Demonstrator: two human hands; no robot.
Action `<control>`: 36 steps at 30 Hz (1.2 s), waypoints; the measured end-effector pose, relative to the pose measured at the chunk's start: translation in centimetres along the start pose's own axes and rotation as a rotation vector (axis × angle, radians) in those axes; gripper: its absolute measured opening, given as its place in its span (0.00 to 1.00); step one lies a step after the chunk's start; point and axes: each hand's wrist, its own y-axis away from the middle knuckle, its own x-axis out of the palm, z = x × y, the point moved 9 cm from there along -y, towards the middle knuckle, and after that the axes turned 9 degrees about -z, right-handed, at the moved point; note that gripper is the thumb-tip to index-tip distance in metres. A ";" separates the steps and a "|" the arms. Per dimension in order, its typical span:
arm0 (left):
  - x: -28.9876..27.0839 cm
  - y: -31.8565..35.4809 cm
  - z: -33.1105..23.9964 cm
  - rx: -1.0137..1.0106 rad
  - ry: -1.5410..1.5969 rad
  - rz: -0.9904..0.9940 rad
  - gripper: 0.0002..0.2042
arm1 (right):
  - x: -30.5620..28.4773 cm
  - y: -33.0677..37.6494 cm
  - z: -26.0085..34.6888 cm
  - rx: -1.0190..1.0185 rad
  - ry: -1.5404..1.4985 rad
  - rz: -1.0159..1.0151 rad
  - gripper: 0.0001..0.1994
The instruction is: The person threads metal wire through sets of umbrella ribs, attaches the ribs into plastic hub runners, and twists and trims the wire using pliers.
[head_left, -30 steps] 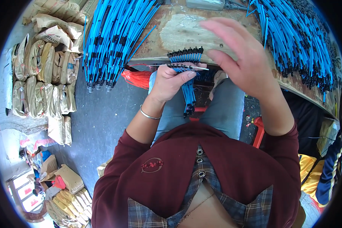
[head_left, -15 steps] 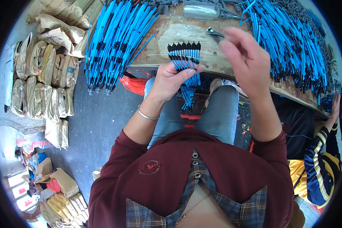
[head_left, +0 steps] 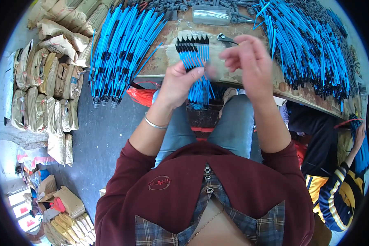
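Observation:
My left hand (head_left: 178, 84) is closed around a fanned row of blue tubes (head_left: 194, 62) with pointed black tips, its thumb pressed across them. The tips point away from me over the table's edge, and the tubes' lower ends hang below my hand above my lap. My right hand (head_left: 252, 67) hovers to the right of the row, apart from it. Its fingers are bent and smeared by motion, so I cannot see whether anything is in them. Just beyond those fingers, a dark-handled hand tool (head_left: 222, 37) lies on the wooden table (head_left: 176, 30).
Blue tubes with black parts lie piled at left (head_left: 121, 53) and right (head_left: 311, 53). A clear box of thin white strips (head_left: 211, 15) stands at the back. Brown paper packages (head_left: 41, 106) are stacked at left. A co-worker's arm (head_left: 350, 153) shows at far right.
My right hand has moved left and a little down, closer to the tubes. The thin white strips that crossed the row no longer show there. My left hand still grips the tubes.

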 end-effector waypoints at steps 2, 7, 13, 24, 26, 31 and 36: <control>-0.1 -1.1 -0.5 -0.069 0.034 -0.024 0.09 | -1.9 -0.3 0.3 0.004 -0.047 -0.094 0.09; 2.7 -4.8 -6.0 -0.079 0.217 0.141 0.06 | -5.0 -0.1 3.9 -0.290 0.069 -0.176 0.11; 2.5 -3.6 -9.6 0.244 -0.119 -0.024 0.09 | -6.0 0.0 3.8 -0.376 0.125 -0.190 0.08; 4.1 7.2 -4.4 0.807 -0.669 0.399 0.06 | -2.3 -12.3 -1.6 -0.524 0.970 -0.083 0.07; 2.3 6.0 -3.6 0.572 -0.515 0.411 0.06 | 0.1 -15.7 -2.0 -0.588 1.016 0.054 0.08; 2.8 6.1 -5.9 0.633 -0.486 0.490 0.07 | 4.2 -19.1 -7.0 -0.429 1.365 0.430 0.12; 4.2 6.6 -7.4 0.772 -0.555 0.450 0.07 | 4.5 -19.0 -10.2 -0.477 1.574 0.420 0.08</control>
